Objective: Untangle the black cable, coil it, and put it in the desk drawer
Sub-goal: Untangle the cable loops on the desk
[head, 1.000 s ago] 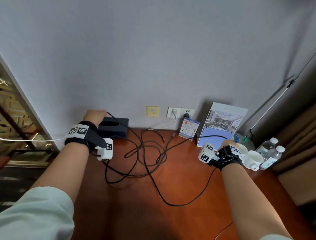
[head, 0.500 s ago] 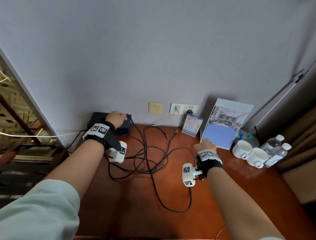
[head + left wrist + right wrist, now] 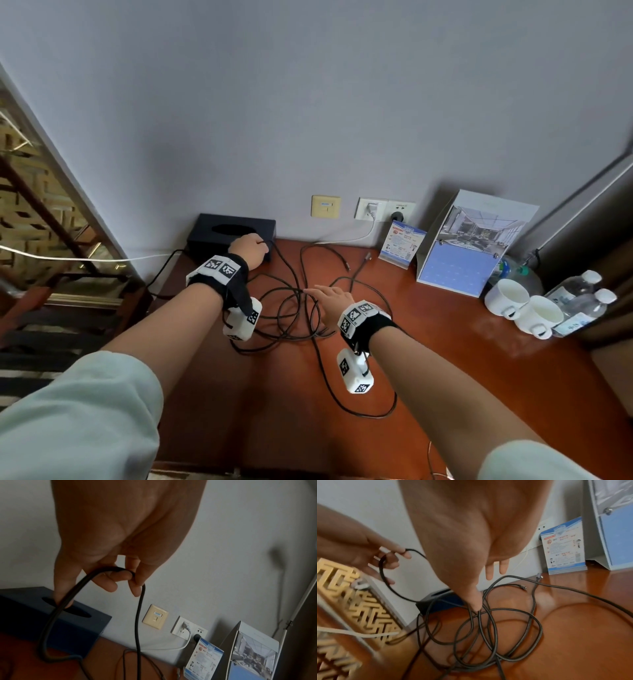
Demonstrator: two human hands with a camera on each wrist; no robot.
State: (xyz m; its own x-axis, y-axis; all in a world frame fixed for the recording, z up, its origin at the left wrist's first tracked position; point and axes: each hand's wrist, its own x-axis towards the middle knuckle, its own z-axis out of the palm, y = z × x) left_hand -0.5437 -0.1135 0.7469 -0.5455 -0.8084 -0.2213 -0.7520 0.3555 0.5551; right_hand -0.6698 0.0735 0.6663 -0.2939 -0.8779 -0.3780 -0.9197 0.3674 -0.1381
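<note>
A long black cable (image 3: 294, 308) lies in tangled loops on the red-brown desk (image 3: 428, 359), its loops (image 3: 496, 628) spread wide. My left hand (image 3: 248, 250) is raised near the dark tissue box and holds a bend of the cable (image 3: 113, 569) in curled fingers (image 3: 135, 588). That left hand (image 3: 368, 555) also shows in the right wrist view with the strand hanging from it. My right hand (image 3: 329, 301) reaches flat over the tangle with straight fingers (image 3: 476, 601), a fingertip touching a loop. No drawer is in view.
A dark tissue box (image 3: 233, 233) stands at the back left by the wall. Wall sockets (image 3: 383, 209) with a white plug, a small leaflet stand (image 3: 402, 245) and a large brochure stand (image 3: 472, 246) line the back. Two white cups (image 3: 524, 308) and water bottles (image 3: 579, 301) stand at the right.
My right hand has moved left from the cups to over the tangle and has opened flat. My left hand has come down and to the right with its strand.
</note>
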